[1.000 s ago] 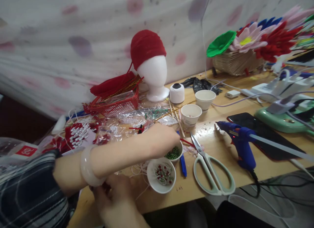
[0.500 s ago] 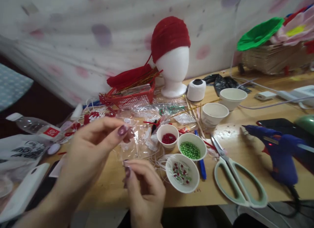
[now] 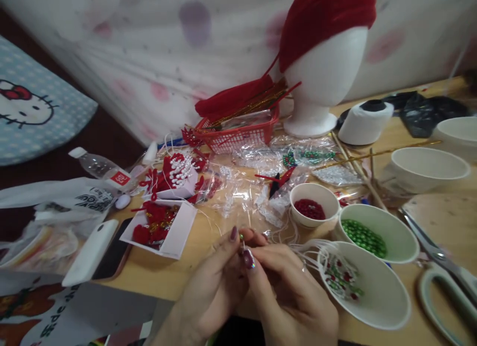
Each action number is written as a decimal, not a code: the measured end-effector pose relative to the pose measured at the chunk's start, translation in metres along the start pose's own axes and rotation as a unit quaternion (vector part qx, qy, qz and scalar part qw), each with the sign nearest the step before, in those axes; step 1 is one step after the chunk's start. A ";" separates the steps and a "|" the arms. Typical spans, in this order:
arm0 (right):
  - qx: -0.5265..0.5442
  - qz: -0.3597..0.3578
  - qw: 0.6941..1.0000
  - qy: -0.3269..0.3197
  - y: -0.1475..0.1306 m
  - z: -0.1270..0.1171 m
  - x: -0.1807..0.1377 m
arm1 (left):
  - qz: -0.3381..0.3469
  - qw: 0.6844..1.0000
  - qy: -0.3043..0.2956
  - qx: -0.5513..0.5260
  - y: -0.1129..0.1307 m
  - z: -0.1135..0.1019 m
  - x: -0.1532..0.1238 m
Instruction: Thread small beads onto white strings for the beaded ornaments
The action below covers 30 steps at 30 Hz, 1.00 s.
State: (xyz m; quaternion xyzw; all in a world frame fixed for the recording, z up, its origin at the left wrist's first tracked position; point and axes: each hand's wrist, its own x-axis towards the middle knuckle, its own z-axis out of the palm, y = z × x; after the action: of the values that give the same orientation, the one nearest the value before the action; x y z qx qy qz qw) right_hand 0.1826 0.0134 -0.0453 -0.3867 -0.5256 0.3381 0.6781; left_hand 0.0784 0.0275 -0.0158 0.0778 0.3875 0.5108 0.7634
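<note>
Close together near the table's front edge, my left hand (image 3: 210, 284) and my right hand (image 3: 292, 291) both have their fingertips pinched. A tiny green bead (image 3: 241, 236) shows at my left thumb and finger. Just below it, a short bit of white cord (image 3: 243, 245) runs to my right thumb and finger; the rest is hidden by the fingers. Right of my hands stands a paper bowl (image 3: 391, 306) of beaded white cords (image 3: 316, 246), some hanging over its rim. Behind it are a bowl of green beads (image 3: 363, 236) and a bowl of dark red beads (image 3: 309, 209).
Scissors (image 3: 439, 256) lie at the right. An open white box (image 3: 182, 229) of red and gold pieces, phones (image 3: 91, 251) and a bottle (image 3: 100, 167) are at the left. Behind stand a red basket (image 3: 238, 137), a foam head (image 3: 324, 82) and a thread cone (image 3: 365, 122).
My hands were apart, one above the other; now they meet, fingertips together, with a green bead visible between them. The view has turned left and come closer to the table.
</note>
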 end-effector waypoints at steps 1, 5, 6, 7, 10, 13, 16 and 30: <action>-0.002 0.006 1.000 -0.007 0.001 0.000 0.000 | 0.003 1.000 -0.009 0.004 0.000 -0.002 0.001; 0.000 0.049 0.998 -0.031 0.000 -0.003 0.001 | 0.003 1.000 -0.011 0.023 -0.001 -0.006 0.004; 0.005 0.063 0.997 -0.036 -0.001 -0.003 0.001 | 0.005 0.999 -0.012 0.030 -0.001 -0.006 0.004; 0.012 0.076 0.996 -0.039 -0.002 -0.004 0.002 | 0.007 0.999 -0.013 0.037 -0.001 -0.005 0.004; 0.035 0.110 0.992 -0.043 -0.005 -0.006 0.002 | 0.014 0.998 -0.022 0.055 0.000 -0.003 0.003; 0.059 0.130 0.989 -0.045 -0.007 -0.006 0.003 | 0.014 0.997 -0.028 0.064 0.001 -0.001 0.002; 0.072 0.136 0.987 -0.045 -0.007 -0.006 0.004 | 0.018 0.997 -0.041 0.069 0.003 -0.002 0.002; 0.084 0.157 0.983 -0.048 -0.009 -0.004 0.005 | 0.047 0.991 -0.048 0.113 0.004 -0.005 0.001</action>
State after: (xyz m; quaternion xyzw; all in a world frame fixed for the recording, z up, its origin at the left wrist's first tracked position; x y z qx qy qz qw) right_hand 0.1882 0.0129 -0.0357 -0.3890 -0.4600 0.5018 0.6206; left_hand 0.0729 0.0287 -0.0176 0.2060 0.4014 0.4945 0.7429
